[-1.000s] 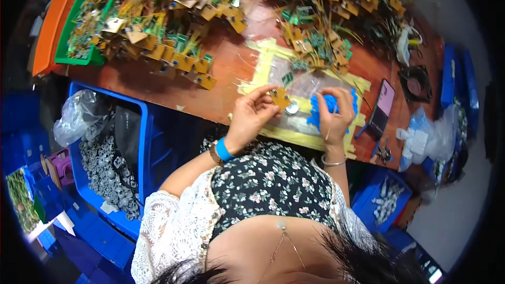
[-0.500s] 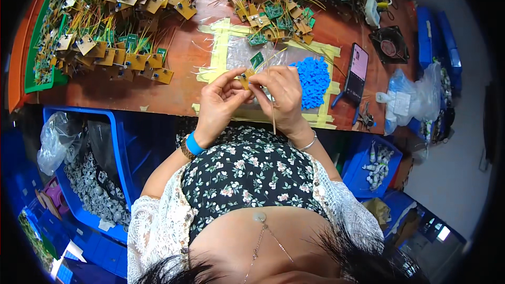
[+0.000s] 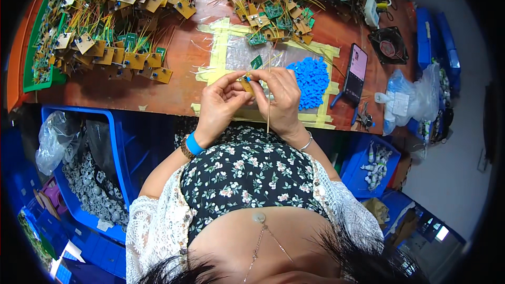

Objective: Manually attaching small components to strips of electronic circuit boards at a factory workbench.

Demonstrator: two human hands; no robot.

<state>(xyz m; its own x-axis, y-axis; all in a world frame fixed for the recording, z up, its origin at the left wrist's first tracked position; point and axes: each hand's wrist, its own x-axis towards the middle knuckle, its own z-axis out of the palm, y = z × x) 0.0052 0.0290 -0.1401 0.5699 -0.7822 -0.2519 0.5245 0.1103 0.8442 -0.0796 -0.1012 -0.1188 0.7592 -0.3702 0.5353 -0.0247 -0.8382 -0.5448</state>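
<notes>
My left hand (image 3: 220, 100) is closed on the edge of a small tan circuit board (image 3: 246, 86), pinched between thumb and fingertips above the table's front edge. At the board's top, my right hand (image 3: 281, 92) pinches a small blue piece (image 3: 249, 79) against it. A thin light-coloured stick (image 3: 269, 108) runs upright through the right hand, its lower end sticking out below the palm. Just beyond the fingertips is a small green circuit board (image 3: 256, 62). To the right of my right hand lies a heap of small blue pieces (image 3: 314, 81).
Wired circuit boards pile up at the left (image 3: 137, 60) and at the back (image 3: 281, 18). Yellow tape (image 3: 218, 55) frames a clear sheet. A phone (image 3: 355, 73), a black fan (image 3: 388, 44) and pliers (image 3: 366, 120) lie at the right. Blue bins (image 3: 118, 152) stand below.
The board has tilted and come down slightly, and the blue piece is now at its top. My right fingers have closed in. The stick has swung more upright.
</notes>
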